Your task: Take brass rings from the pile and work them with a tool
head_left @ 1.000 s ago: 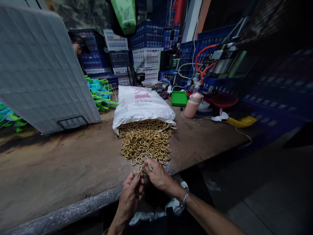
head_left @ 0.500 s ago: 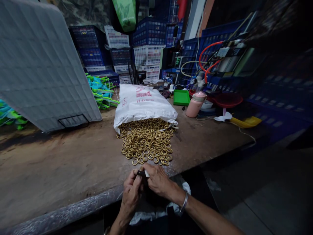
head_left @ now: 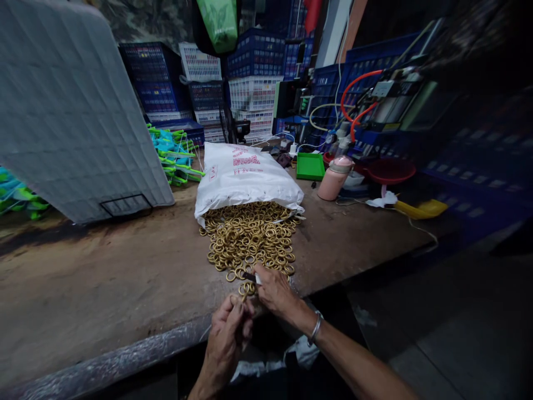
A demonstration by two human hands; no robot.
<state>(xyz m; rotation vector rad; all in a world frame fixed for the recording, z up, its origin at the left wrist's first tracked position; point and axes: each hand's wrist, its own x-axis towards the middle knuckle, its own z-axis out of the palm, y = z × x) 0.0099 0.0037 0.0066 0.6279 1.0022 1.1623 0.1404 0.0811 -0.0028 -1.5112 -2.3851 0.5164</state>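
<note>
My left hand (head_left: 228,329) is at the table's front edge, its thumb and fingers pinched on a brass-coloured ring (head_left: 244,298). Slightly farther forward and to the right, my right hand (head_left: 275,291) grips a small tool with a flat dark blade (head_left: 250,276) and a pale part by the fingers; its exact kind is unclear. The blade points left, over the near rim of a heap of brass-coloured rings (head_left: 250,239). These spill from the mouth of a white printed sack (head_left: 250,180) lying on its side. A few rings sit just ahead of my left fingers.
A grey quilted panel (head_left: 83,111) stands on the wooden table (head_left: 125,278) at left, with green and blue plastic pieces (head_left: 177,155) behind. On the right are a green tray (head_left: 310,166), a pink bottle (head_left: 334,179) and a machine with red hoses (head_left: 387,100). Stacked crates (head_left: 254,93) fill the back.
My right hand has moved forward with the tool, away from my left fingers to the edge of the heap. My left hand has shifted slightly back, and the ring in it now shows.
</note>
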